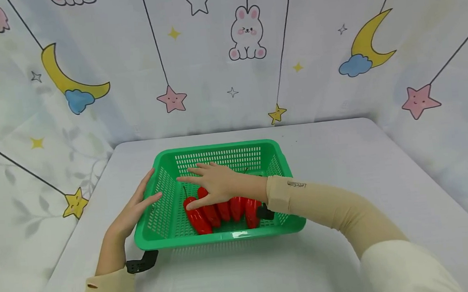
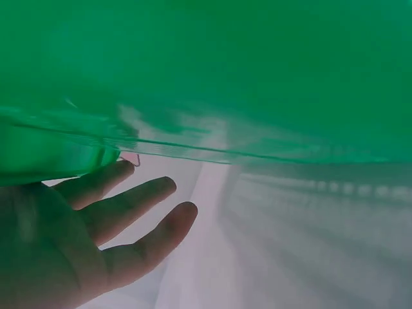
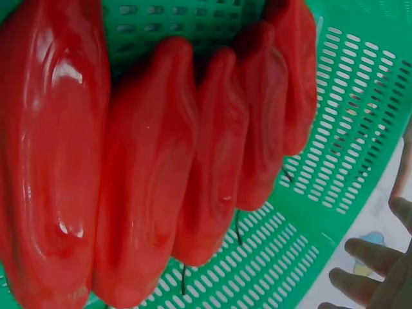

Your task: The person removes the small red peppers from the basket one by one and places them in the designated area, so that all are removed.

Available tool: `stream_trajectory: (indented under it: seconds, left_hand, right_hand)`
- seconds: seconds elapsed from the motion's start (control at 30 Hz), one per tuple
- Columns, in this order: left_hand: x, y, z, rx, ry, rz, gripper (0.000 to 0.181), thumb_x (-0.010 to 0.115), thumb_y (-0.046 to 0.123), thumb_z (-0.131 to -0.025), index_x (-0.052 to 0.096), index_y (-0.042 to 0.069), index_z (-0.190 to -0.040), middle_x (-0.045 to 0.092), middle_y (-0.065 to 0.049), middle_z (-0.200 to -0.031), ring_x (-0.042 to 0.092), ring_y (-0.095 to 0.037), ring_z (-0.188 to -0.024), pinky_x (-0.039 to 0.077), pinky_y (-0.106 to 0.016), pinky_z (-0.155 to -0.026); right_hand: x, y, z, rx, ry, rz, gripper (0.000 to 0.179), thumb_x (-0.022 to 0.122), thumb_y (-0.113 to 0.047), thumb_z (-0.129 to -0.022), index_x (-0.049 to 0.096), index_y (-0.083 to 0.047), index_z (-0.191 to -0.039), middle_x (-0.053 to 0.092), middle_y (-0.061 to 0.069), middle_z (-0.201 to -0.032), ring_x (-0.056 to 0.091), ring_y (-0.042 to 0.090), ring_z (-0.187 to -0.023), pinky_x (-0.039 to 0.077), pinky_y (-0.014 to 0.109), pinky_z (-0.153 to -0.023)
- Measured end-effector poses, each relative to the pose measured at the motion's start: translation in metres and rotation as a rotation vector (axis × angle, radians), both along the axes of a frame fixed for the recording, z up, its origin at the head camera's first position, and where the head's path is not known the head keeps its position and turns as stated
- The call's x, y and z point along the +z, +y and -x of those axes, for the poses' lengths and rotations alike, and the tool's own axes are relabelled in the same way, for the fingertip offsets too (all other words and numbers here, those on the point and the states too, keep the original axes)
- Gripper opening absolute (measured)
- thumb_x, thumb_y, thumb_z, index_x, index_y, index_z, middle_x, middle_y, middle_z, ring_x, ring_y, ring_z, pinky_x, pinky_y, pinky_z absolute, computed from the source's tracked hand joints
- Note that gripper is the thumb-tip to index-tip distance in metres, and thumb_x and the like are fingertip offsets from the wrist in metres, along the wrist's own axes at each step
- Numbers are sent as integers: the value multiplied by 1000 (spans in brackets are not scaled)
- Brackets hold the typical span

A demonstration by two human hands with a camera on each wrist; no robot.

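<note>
Plainly, the right hand [image 1: 216, 183] hovered spread, holding nothing, over red peppers [image 1: 218, 212] lying side by side in the green basket [image 1: 164, 234] on the tabletop [image 1: 340, 156], while the left hand [image 1: 134, 209] rested flat-fingered against its left wall; the glossy peppers looked light, firm, slippery, best pinched mid-body.

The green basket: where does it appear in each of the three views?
Head: green basket at centre, on the table, left hand against its left wall.
Left wrist: its blurred wall fills the upper half.
Right wrist: its slotted floor behind the red peppers.
Shared landmark: the basket's green plastic.
</note>
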State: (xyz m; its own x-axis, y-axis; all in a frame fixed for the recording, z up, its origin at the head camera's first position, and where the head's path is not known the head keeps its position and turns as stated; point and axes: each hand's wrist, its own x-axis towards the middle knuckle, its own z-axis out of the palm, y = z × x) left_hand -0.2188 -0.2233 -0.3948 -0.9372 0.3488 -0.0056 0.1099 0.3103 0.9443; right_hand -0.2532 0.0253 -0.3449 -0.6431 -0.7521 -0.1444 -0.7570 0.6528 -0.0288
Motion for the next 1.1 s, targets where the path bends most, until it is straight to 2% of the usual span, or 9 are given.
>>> stream_trajectory:
  seconds: [0.1, 0.3, 0.6, 0.73, 0.9, 1.1]
  left_hand:
    - [-4, 1, 0, 4, -7, -49, 68, 43, 26, -95, 1, 27, -148, -5, -8, -152, 15, -40, -130, 34, -58, -88]
    - [-8, 0, 0, 4, -24, -144, 65, 39, 22, -96, 1, 28, -148, -5, -9, -151, 15, -41, -130, 35, -54, -87]
    - [-17, -4, 3, -42, -114, -246, 62, 35, 19, -96, 1, 31, -147, -5, -12, -150, 19, -41, -126, 41, -42, -83]
    - [-19, -4, 3, -36, -114, -267, 62, 35, 17, -96, 4, 30, -147, -3, -12, -150, 18, -38, -127, 41, -37, -84]
    - [-21, -2, 2, -17, -113, -261, 64, 35, 12, -93, 6, 30, -147, -4, -12, -150, 14, -38, -129, 38, -37, -85]
    - [-24, -1, 0, -27, -104, -290, 66, 33, 8, -91, 6, 28, -147, -4, -14, -150, 14, -38, -129, 41, -32, -83]
  right_hand:
    - [-5, -5, 2, 7, 0, -20, 78, 35, -71, -81, 17, -33, -146, 22, 4, -149, 19, 28, -135, 19, 46, -105]
    - [-14, -12, 5, 16, -19, -57, 79, 34, -72, -80, 15, -33, -146, 24, 6, -148, 18, 29, -135, 18, 47, -105]
    - [-24, -21, 2, -12, -24, -167, 82, 30, -77, -76, 14, -38, -146, 26, 3, -148, 18, 28, -136, 16, 49, -106]
    - [-28, -26, 3, -8, 7, -190, 82, 29, -79, -75, 13, -39, -145, 33, 3, -144, 21, 28, -135, 15, 49, -105]
    - [-39, -29, 1, 7, 5, -241, 85, 30, -81, -72, 13, -39, -145, 39, 2, -139, 26, 24, -132, 14, 48, -106]
    - [-51, -31, -3, 16, 20, -266, 87, 32, -82, -70, 15, -41, -145, 41, 2, -135, 30, 22, -129, 15, 49, -106]
